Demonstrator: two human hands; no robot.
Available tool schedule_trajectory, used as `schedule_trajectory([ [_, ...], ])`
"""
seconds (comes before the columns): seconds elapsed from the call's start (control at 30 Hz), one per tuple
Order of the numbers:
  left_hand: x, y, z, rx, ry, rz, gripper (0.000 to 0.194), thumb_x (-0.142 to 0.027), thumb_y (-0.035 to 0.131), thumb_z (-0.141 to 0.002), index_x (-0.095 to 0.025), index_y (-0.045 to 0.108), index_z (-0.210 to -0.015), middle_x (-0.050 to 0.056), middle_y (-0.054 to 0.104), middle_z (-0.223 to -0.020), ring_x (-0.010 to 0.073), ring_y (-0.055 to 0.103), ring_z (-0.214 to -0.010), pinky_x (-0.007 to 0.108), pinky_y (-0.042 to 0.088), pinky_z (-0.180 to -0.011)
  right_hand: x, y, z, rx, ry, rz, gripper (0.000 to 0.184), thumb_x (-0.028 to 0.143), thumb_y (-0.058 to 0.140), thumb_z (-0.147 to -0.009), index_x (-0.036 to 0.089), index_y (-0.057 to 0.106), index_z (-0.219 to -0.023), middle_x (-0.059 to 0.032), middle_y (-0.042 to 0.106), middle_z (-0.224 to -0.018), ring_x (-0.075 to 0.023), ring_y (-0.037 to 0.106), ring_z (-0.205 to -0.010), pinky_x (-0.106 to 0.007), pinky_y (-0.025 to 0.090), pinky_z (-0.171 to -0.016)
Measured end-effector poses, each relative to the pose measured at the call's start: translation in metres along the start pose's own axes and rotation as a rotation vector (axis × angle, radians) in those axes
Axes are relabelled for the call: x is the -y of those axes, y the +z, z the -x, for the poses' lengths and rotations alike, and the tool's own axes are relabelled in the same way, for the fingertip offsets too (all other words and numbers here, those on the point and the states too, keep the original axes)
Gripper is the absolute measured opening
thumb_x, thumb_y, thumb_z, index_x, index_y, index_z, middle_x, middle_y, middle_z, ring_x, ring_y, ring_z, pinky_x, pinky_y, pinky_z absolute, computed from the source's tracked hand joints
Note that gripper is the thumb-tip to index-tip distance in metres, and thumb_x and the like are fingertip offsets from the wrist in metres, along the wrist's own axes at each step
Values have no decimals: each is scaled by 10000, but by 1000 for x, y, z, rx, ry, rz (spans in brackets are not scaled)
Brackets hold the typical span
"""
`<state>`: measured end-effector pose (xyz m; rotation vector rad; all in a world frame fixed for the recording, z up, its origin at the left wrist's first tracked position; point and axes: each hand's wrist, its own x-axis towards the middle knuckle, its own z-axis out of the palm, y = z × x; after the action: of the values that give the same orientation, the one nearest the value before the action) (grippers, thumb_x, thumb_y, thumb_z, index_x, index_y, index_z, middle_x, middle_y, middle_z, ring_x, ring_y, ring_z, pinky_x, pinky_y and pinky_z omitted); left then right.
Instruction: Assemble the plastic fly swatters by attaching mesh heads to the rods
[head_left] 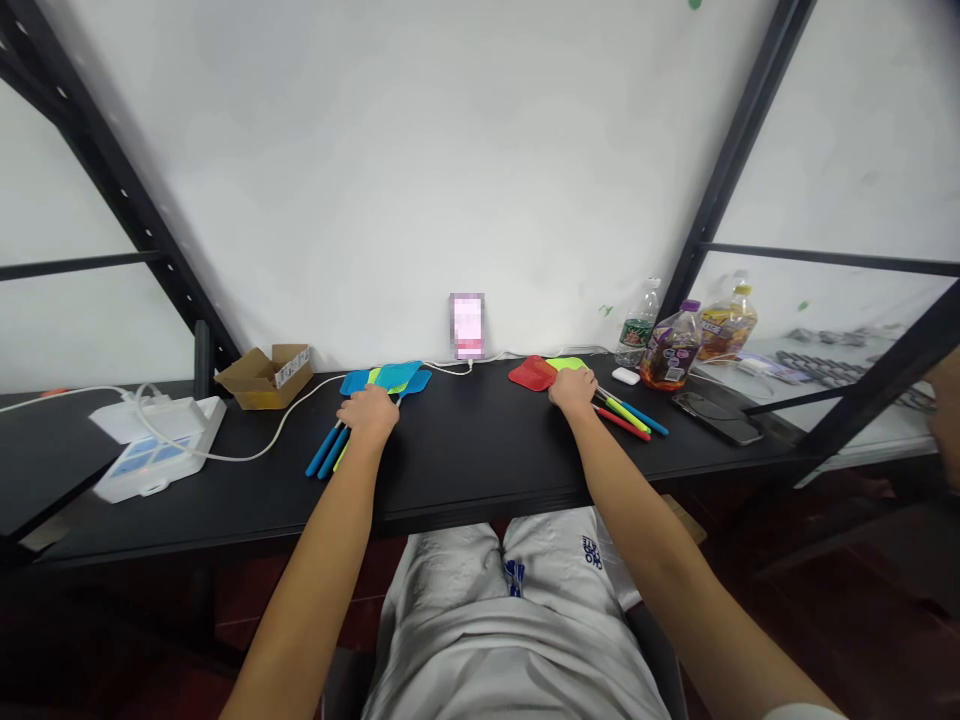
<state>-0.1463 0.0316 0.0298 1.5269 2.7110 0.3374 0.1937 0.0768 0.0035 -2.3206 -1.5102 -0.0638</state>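
My left hand point(369, 412) rests over a bunch of fly swatters on the left of the black table, its fingers curled round the shafts. Blue heads point(405, 376) and a green one spread beyond it, while blue handles point(322, 455) and a green handle point back toward me. On the right, my right hand point(574, 387) is closed over a second bunch, just behind the heads. A red head point(532, 373) and a yellow-green head point(566, 364) show past the fingers. Red, yellow-green and blue handles point(646, 418) fan out to the right. Both palms are hidden.
A lit phone point(468, 327) leans on the wall, with a white cable. At left are an open cardboard box point(266, 378) and a white power strip point(161, 450). At right stand bottles point(673, 345), a small white case point(625, 376) and a dark phone point(718, 417). Black frame posts flank the table.
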Motion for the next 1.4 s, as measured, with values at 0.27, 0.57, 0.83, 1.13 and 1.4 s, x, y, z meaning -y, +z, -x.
schedule_trajectory([
  [0.27,3,-1,-4,27,-5,-16,687,-309,612,-759,-66,426,-1373,291,468,-1355,409,492,-1219,485,396,-924,8,-10,12,-175,-88,-147,259,91,505,-830,68,581,-1076,-217,642,-989,-328,563,-1046,-409,386,-867],
  [0.57,-11,18,15,-366,214,33,407,-277,509,-835,-24,555,-1152,280,528,-1190,398,512,-1119,461,404,-890,45,-4,44,-496,-555,-500,64,194,469,-890,175,497,-945,-131,601,-936,-256,542,-914,-360,399,-826],
  [0.83,-37,27,36,-355,696,54,225,-293,443,-909,-140,585,-994,163,568,-1036,300,547,-1000,394,435,-847,54,0,50,-374,-405,-1227,265,428,432,-941,228,443,-768,35,512,-645,-143,504,-619,-281,419,-665],
  [1.13,-43,33,41,-199,991,174,331,-420,557,-882,-181,562,-1111,103,533,-1057,260,520,-1031,371,427,-907,52,-8,25,170,101,-2001,392,471,364,-972,238,356,-656,78,282,-454,-131,503,-497,-266,483,-588],
  [1.4,-44,41,39,-87,1136,222,309,-447,547,-906,-197,642,-1061,74,546,-1001,211,557,-924,313,450,-790,54,-13,38,618,136,-2032,291,271,364,-943,227,332,-657,94,179,-445,-102,332,-412,-219,351,-460],
])
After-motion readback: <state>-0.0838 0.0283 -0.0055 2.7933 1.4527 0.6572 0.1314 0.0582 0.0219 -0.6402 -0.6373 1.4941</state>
